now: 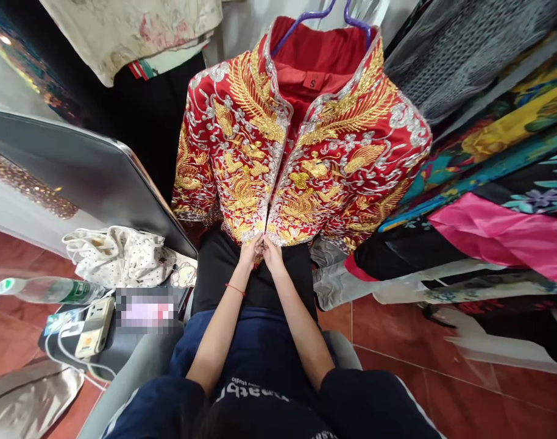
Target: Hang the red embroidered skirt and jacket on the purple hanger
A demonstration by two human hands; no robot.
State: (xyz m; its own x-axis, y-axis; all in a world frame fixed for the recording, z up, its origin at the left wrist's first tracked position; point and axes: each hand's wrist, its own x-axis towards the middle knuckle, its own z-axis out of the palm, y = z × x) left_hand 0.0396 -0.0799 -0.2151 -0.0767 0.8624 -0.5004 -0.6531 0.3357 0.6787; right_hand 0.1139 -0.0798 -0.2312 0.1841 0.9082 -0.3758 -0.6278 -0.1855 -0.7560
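A red jacket (pixel 306 177) with dense gold and silver embroidery hangs upright in front of me on a purple hanger (pixel 311 14). Inside its collar is a label (pixel 313 80) marked S. The two front edges meet low down and part towards the collar. My left hand (pixel 250 251) is closed at the bottom of the front opening, with its fingers on the left edge by the hem. Right beside it, my right hand (pixel 273 253) pinches the other edge at the same height. Anything small between the fingertips is hidden.
Garments (pixel 498 225) hang close on the right. At the left stands a dark panel (pixel 77 177). Below it are a spotted cloth (pixel 118 256), a plastic bottle (pixel 50 289) and a power strip with cables (pixel 94 326). The floor is red tile (pixel 392 347).
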